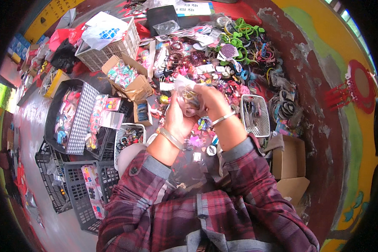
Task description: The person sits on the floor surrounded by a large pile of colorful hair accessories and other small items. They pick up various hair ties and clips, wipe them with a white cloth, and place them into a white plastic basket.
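Both of my hands are raised over the middle of a heap of small accessories. Between them is a small clear plastic bag (184, 83) with yellowish and dark bands showing inside, perhaps hair ties. My left hand (177, 119) is cupped round the bag's lower left side, its fingers partly hidden. From the right, my right hand (212, 101) closes on the bag with bent fingers. Just beneath the hands lie a purple flower-like piece (195, 141) and a round black-and-white piece (211, 150).
A white basket (256, 133) with slim items stands right of my right forearm, a second white basket (117, 156) by my left. Further left are a carton of wrapped pieces (139, 89) and dark crates (77, 185). Green headbands (242, 31) lie far right; open cardboard boxes (290, 157) stand near right.
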Demonstrator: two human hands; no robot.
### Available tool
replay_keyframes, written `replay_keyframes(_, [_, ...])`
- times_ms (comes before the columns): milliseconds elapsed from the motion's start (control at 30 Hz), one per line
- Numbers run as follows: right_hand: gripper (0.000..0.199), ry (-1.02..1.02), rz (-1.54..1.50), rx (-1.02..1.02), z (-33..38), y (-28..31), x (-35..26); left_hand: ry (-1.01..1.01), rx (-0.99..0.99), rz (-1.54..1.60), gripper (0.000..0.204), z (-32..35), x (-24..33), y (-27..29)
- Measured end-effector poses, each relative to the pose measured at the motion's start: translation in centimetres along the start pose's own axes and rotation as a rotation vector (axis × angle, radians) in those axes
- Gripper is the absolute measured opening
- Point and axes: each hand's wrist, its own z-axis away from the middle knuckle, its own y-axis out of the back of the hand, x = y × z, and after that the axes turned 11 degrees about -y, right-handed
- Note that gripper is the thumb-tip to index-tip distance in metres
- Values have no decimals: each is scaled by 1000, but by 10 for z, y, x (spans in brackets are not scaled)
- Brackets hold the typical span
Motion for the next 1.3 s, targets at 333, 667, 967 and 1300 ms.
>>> replay_keyframes(333, [24,122,-195,-137,-25,43,-4,36,-89,-24,53,9,18,-25])
replay_keyframes(667, [26,227,202,-258,-8,34,1,-90,51,-95,20,-2,21,0])
replay_keyframes(967, [27,466,94,-81,-4,44,-7,-59,181,-73,24,-11,21,12])
replay_keyframes(1300, [20,560,233,-51,16,39,-18,30,179,-81,26,-6,23,1])
